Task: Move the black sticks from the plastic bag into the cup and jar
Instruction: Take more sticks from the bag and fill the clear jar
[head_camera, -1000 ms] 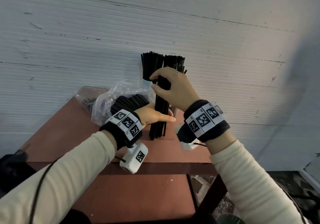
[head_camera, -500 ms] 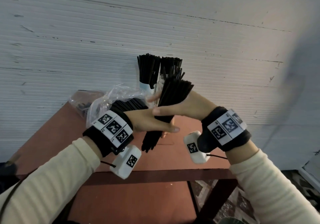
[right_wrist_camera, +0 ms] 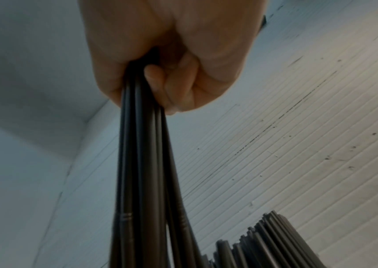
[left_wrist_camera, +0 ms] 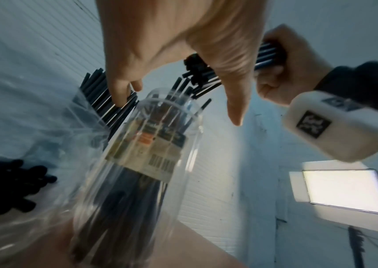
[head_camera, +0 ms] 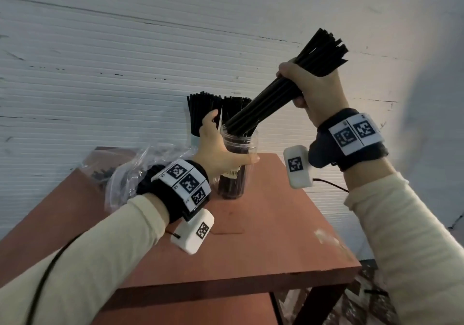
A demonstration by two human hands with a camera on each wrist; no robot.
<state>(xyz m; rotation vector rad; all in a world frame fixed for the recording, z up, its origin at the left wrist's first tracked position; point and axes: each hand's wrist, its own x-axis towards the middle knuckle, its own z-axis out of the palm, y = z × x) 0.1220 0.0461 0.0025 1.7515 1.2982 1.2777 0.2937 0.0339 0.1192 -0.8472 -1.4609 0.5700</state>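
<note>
At the table's back edge in the head view, the right hand (head_camera: pixel 316 91) now grips a bundle of black sticks (head_camera: pixel 281 91) tilted into the jar (head_camera: pixel 238 149), lifted from where it stood upright on the table (head_camera: pixel 276 236) a second ago; insertion has begun. The left wrist view shows the left hand (left_wrist_camera: pixel 183 45) spread open around the jar mouth, the plastic bag (left_wrist_camera: pixel 11 172) beside it. The right wrist view confirms curled fingers (right_wrist_camera: pixel 160 79) clamping the sticks.
</note>
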